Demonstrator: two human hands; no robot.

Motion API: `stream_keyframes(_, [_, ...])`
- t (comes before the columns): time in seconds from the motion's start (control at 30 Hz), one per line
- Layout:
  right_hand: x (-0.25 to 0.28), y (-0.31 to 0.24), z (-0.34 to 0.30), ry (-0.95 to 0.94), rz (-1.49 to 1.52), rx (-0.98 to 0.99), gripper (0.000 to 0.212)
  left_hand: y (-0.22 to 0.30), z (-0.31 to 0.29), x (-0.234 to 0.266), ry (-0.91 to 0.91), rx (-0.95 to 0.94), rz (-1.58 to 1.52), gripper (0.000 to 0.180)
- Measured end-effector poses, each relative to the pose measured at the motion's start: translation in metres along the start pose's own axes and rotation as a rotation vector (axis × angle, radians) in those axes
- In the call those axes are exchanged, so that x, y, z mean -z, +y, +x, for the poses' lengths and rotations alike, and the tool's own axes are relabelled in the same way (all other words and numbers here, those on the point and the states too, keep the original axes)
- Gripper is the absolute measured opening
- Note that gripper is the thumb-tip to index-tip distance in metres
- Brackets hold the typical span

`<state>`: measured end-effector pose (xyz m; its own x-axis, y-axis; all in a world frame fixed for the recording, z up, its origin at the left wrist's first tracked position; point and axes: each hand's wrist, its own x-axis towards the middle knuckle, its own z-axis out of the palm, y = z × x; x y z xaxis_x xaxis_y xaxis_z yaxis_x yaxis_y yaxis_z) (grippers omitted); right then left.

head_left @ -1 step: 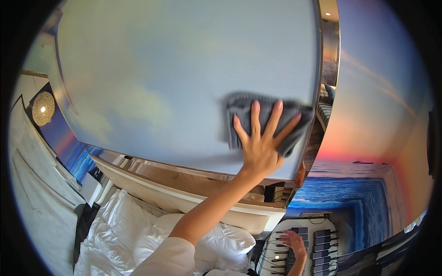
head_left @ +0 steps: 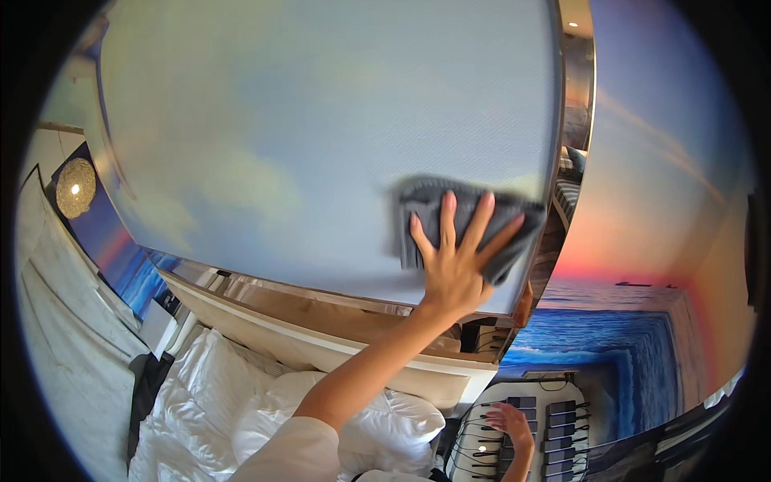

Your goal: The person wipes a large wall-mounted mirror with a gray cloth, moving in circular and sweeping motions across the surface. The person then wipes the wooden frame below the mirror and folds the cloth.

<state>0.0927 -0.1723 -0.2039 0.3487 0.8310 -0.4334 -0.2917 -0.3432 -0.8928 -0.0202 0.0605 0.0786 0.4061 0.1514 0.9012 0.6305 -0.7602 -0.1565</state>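
Spread fingers [head_left: 446, 210] are fanning wide across a grey cloth [head_left: 424, 215], and the left hand [head_left: 454, 265] is pressing it flat with the palm, not clutching it at all. The cloth is lying against the lower right part of a big wall panel [head_left: 321, 128] printed with pale sky and soft cloud, close to the panel's right edge and just above its bottom edge. Its left side is looking smeared in the picture. The forearm is stretching up from a white sleeve [head_left: 289, 450] at the lower edge.

Down at the bottom right, the right hand [head_left: 509, 421] is resting on a white desk [head_left: 482, 426], fingers curled loosely and holding nothing, right among rows of dark, flat devices [head_left: 562, 418] with thin cables [head_left: 470, 450] running off them.

Below the panel a padded beige headboard [head_left: 337, 341] is running along the wall, and under it white pillows [head_left: 385, 426] and a rumpled white duvet [head_left: 185, 410] are covering the bed. To the right of the panel a narrow mirror strip [head_left: 577, 96] is standing upright, and beyond it a sea-and-sunset mural [head_left: 626, 265] is filling the wall. Far left, a round woven wall lamp [head_left: 75, 188] is glowing.
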Motion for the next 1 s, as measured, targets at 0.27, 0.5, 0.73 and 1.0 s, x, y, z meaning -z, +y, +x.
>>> stream_keyframes(0.27, [-0.011, -0.011, 0.024, -0.174, -0.137, -0.087, 0.036, 0.011, -0.071, -0.022, -0.184, -0.044, -0.027, 0.069])
stream_keyframes(0.5, [-0.011, -0.030, 0.036, -0.344, -0.257, -0.061, 0.034, -0.022, -0.021, 0.012, 0.009, 0.225, -0.067, 0.046])
stream_keyframes(0.73, [-0.002, -0.033, 0.035, -0.351, -0.315, -0.097, 0.038, 0.048, -0.061, -0.009, -0.209, 0.093, -0.283, 0.052])
stream_keyframes(1.0, [0.008, -0.027, 0.028, -0.297, -0.243, -0.047, 0.034, -0.074, -0.034, 0.024, -0.025, 0.142, -0.081, 0.057])
